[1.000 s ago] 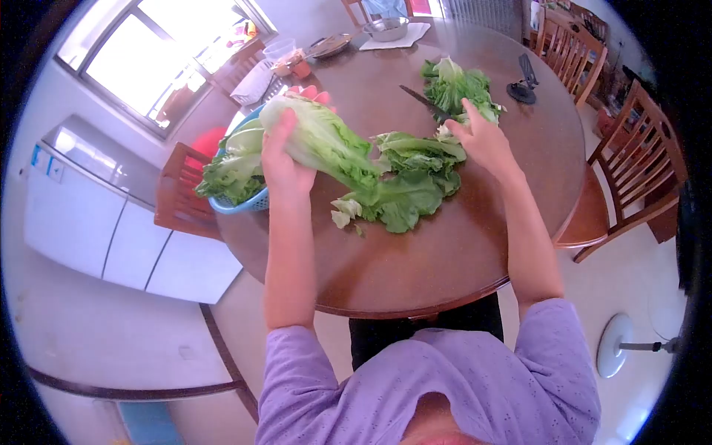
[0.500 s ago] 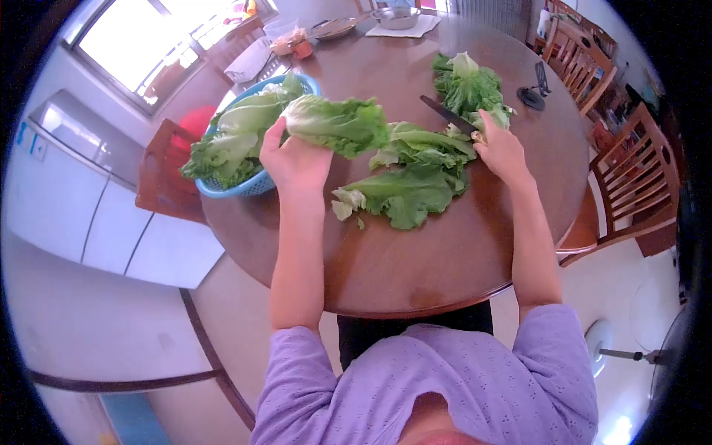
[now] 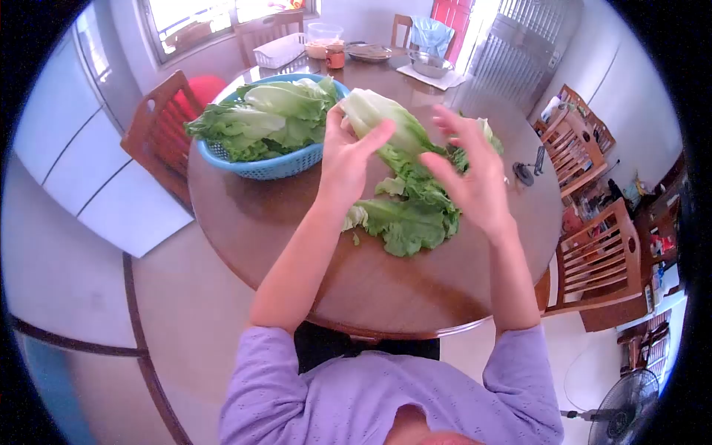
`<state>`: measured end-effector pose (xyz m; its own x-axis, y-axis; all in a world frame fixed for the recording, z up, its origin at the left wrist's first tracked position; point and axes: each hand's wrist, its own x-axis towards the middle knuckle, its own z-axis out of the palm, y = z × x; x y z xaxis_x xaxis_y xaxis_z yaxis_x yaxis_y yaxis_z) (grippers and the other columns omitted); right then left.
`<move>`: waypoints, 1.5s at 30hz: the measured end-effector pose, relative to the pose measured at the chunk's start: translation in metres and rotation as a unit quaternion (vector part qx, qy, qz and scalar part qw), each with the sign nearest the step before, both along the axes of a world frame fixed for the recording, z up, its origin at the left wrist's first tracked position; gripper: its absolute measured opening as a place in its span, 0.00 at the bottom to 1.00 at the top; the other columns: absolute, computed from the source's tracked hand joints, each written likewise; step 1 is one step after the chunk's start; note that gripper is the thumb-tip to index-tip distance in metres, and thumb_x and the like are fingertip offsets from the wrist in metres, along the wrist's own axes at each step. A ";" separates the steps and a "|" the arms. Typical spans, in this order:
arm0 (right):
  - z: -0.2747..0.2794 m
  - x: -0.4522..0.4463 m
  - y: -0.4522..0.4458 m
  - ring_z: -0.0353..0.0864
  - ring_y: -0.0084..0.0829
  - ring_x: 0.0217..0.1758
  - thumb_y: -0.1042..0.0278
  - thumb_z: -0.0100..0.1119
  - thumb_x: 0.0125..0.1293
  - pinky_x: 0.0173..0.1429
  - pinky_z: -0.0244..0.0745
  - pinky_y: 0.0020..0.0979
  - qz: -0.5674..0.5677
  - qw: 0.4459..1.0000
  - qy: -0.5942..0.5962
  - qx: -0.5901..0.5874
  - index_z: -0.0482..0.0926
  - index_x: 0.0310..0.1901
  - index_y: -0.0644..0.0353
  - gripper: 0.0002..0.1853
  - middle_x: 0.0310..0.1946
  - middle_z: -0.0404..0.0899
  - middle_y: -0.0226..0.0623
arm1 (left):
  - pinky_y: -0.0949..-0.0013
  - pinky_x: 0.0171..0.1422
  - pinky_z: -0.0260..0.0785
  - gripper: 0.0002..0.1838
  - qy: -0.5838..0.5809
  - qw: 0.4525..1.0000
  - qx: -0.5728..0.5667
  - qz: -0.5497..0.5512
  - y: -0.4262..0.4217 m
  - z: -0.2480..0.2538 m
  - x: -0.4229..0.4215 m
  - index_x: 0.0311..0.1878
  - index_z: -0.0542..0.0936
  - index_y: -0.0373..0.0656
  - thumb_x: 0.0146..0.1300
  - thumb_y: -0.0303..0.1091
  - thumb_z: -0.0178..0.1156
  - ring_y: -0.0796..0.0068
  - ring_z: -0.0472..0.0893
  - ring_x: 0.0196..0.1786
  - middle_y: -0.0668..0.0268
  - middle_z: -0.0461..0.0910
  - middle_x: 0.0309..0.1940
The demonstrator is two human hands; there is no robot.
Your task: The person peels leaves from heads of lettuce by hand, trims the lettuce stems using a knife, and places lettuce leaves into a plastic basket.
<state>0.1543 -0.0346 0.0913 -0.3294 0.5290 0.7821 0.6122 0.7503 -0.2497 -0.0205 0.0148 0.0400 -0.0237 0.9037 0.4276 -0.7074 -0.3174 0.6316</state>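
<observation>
A pale-stemmed lettuce head (image 3: 389,122) is held up over the table in my left hand (image 3: 348,156), fingers behind its base and thumb in front. To its right, my right hand (image 3: 475,174) is raised with fingers spread and nothing in it. Loose lettuce leaves (image 3: 408,222) lie on the table beneath both hands. Another lettuce (image 3: 489,136) shows partly behind my right hand. The knife is not visible here. At the left, a blue basket (image 3: 278,167) holds more lettuce (image 3: 271,111).
On the round brown table (image 3: 371,289) stand a white basket (image 3: 279,50), a plastic tub (image 3: 324,37), a red-brown jar (image 3: 335,57), a plate (image 3: 368,51), a metal bowl (image 3: 430,65) and a black stand (image 3: 523,174). Wooden chairs (image 3: 597,259) surround it; a fan (image 3: 627,408) is at lower right.
My right hand has let go of the knife, risen and moved left with fingers spread. My left hand has carried its lettuce rightward, away from the blue basket. The view has turned.
</observation>
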 end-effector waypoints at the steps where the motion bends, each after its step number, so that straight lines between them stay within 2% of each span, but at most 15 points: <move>1: 0.001 -0.011 0.004 0.79 0.42 0.49 0.69 0.69 0.55 0.52 0.75 0.34 0.013 0.999 -0.020 0.029 0.72 0.58 0.59 0.28 0.47 0.78 0.43 | 0.67 0.60 0.69 0.36 0.007 1.000 0.000 0.007 0.001 -0.002 0.001 0.64 0.57 0.36 0.56 0.23 0.68 0.70 0.75 0.55 0.58 0.73 0.54; 3: 0.002 -0.025 0.013 0.79 0.44 0.49 0.70 0.68 0.56 0.52 0.75 0.34 0.017 0.999 -0.024 0.024 0.74 0.57 0.60 0.26 0.47 0.77 0.44 | 0.68 0.60 0.69 0.37 0.002 1.000 -0.003 0.010 0.000 0.000 0.000 0.64 0.56 0.35 0.57 0.24 0.68 0.70 0.75 0.56 0.57 0.73 0.55; 6: 0.005 -0.026 0.034 0.81 0.37 0.45 0.70 0.65 0.61 0.49 0.76 0.31 0.053 0.998 0.026 -0.002 0.76 0.54 0.61 0.20 0.45 0.80 0.40 | 0.68 0.60 0.68 0.36 -0.015 1.000 -0.011 -0.012 -0.004 0.007 -0.007 0.66 0.54 0.35 0.61 0.27 0.65 0.70 0.75 0.57 0.56 0.72 0.57; 9: 0.007 -0.025 0.044 0.80 0.25 0.41 0.69 0.59 0.66 0.46 0.75 0.26 0.107 0.949 0.203 -0.215 0.78 0.53 0.63 0.14 0.42 0.81 0.35 | 0.68 0.60 0.69 0.35 -0.032 0.998 0.026 -0.040 -0.002 0.007 -0.013 0.68 0.52 0.34 0.64 0.28 0.62 0.70 0.75 0.57 0.57 0.72 0.57; 10: 0.008 -0.024 0.048 0.77 0.17 0.39 0.67 0.57 0.70 0.42 0.73 0.22 0.121 0.943 0.221 -0.217 0.79 0.52 0.64 0.14 0.38 0.82 0.31 | 0.68 0.60 0.69 0.34 -0.009 0.999 0.030 -0.026 -0.001 0.007 -0.014 0.68 0.54 0.35 0.64 0.28 0.61 0.70 0.75 0.57 0.59 0.72 0.58; 16: -0.002 -0.025 0.057 0.76 0.15 0.37 0.65 0.56 0.70 0.42 0.72 0.20 0.116 0.926 0.265 -0.244 0.80 0.51 0.65 0.14 0.35 0.82 0.30 | 0.68 0.57 0.70 0.29 0.050 0.999 0.007 0.005 0.005 -0.002 -0.014 0.67 0.62 0.37 0.64 0.28 0.60 0.73 0.76 0.56 0.63 0.74 0.57; 20: -0.013 -0.024 0.068 0.76 0.16 0.38 0.66 0.57 0.70 0.43 0.73 0.21 0.117 0.925 0.289 -0.215 0.80 0.50 0.64 0.13 0.37 0.82 0.30 | 0.71 0.55 0.72 0.34 0.038 0.999 -0.006 0.014 0.004 0.000 -0.011 0.66 0.61 0.33 0.59 0.25 0.66 0.72 0.78 0.53 0.57 0.77 0.53; 25: -0.007 -0.021 0.062 0.77 0.17 0.38 0.68 0.57 0.69 0.45 0.73 0.22 0.075 0.961 0.214 -0.160 0.81 0.49 0.63 0.12 0.37 0.82 0.30 | 0.68 0.59 0.72 0.35 0.055 0.998 0.011 0.038 0.004 0.000 -0.005 0.64 0.60 0.32 0.55 0.20 0.67 0.70 0.79 0.53 0.53 0.77 0.52; 28: -0.002 -0.014 0.063 0.77 0.17 0.38 0.68 0.57 0.68 0.44 0.73 0.22 0.054 0.964 0.216 -0.147 0.81 0.49 0.63 0.12 0.36 0.83 0.30 | 0.70 0.53 0.70 0.31 0.092 0.992 0.036 0.074 0.006 -0.005 -0.004 0.64 0.63 0.35 0.58 0.22 0.64 0.71 0.78 0.52 0.57 0.78 0.53; 34: 0.019 0.000 0.067 0.77 0.17 0.37 0.68 0.58 0.68 0.42 0.72 0.20 -0.014 0.966 0.235 -0.109 0.81 0.49 0.64 0.13 0.35 0.83 0.30 | 0.68 0.56 0.71 0.28 0.083 0.995 -0.059 -0.023 0.012 -0.013 -0.008 0.65 0.64 0.36 0.61 0.23 0.60 0.70 0.78 0.54 0.59 0.78 0.53; 37: 0.046 -0.020 0.077 0.78 0.18 0.37 0.67 0.57 0.68 0.42 0.73 0.22 0.035 0.980 0.191 -0.032 0.81 0.50 0.63 0.13 0.37 0.84 0.32 | 0.67 0.54 0.71 0.26 0.065 0.992 -0.095 -0.047 0.020 -0.021 -0.011 0.64 0.66 0.36 0.62 0.25 0.60 0.71 0.78 0.53 0.61 0.78 0.52; 38: 0.053 -0.030 0.088 0.83 0.26 0.38 0.66 0.59 0.66 0.43 0.78 0.29 0.048 0.987 0.154 0.015 0.82 0.47 0.62 0.12 0.38 0.84 0.38 | 0.67 0.54 0.71 0.26 0.066 0.992 -0.097 -0.049 0.022 -0.024 -0.010 0.63 0.67 0.37 0.62 0.26 0.60 0.71 0.78 0.53 0.62 0.78 0.52; 41: 0.069 -0.079 0.111 0.81 0.26 0.41 0.65 0.58 0.67 0.46 0.74 0.26 0.114 0.991 0.051 0.047 0.81 0.50 0.63 0.14 0.40 0.83 0.35 | 0.67 0.53 0.71 0.26 0.071 0.991 -0.106 -0.051 0.024 -0.027 -0.009 0.63 0.68 0.38 0.62 0.29 0.61 0.73 0.78 0.52 0.64 0.79 0.51; 43: 0.070 -0.117 0.126 0.83 0.37 0.43 0.61 0.58 0.66 0.47 0.76 0.33 0.085 0.996 -0.020 0.030 0.81 0.49 0.59 0.15 0.42 0.83 0.42 | 0.67 0.53 0.71 0.27 0.081 0.988 -0.121 -0.047 0.022 -0.028 -0.009 0.64 0.68 0.39 0.61 0.29 0.61 0.73 0.78 0.51 0.64 0.79 0.51; 45: 0.058 -0.157 0.135 0.82 0.44 0.43 0.58 0.57 0.65 0.48 0.76 0.39 0.072 0.991 -0.066 0.090 0.82 0.46 0.56 0.14 0.41 0.82 0.46 | 0.69 0.54 0.70 0.26 0.064 0.989 -0.125 -0.054 0.023 -0.030 -0.008 0.63 0.68 0.40 0.61 0.30 0.62 0.74 0.78 0.49 0.65 0.78 0.51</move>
<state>-0.0025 0.1007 0.1491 -0.4974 0.3248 0.8044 0.5138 0.8574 -0.0285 -0.0287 0.0374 0.0103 0.1180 0.9759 0.1835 -0.6377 -0.0671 0.7674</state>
